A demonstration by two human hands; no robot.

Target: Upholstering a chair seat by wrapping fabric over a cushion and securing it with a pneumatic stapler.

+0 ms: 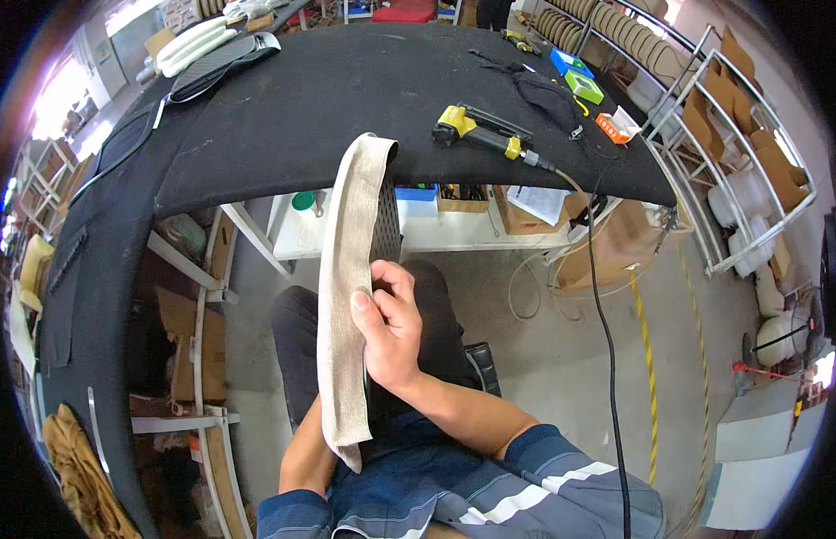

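A beige fabric-covered panel (343,296) stands on edge above my lap, its long side running away from me. Its other face is black with rows of small holes, and the far end leans over the edge of the black table. My right hand (393,328) is closed on the near-right edge of the panel, thumb pressing the beige cloth and fingers curled. My left forearm comes up behind the panel, which hides that hand and its fingers. A yellow and black staple gun (481,132) lies on the table beyond the panel.
The black-covered table (283,99) curves ahead and along my left. An air hose (598,287) hangs from the staple gun to the floor. Small blue, green and orange boxes (618,126) sit at the right. A white shelf (463,235) runs underneath; brown cloth (81,467) lies at lower left.
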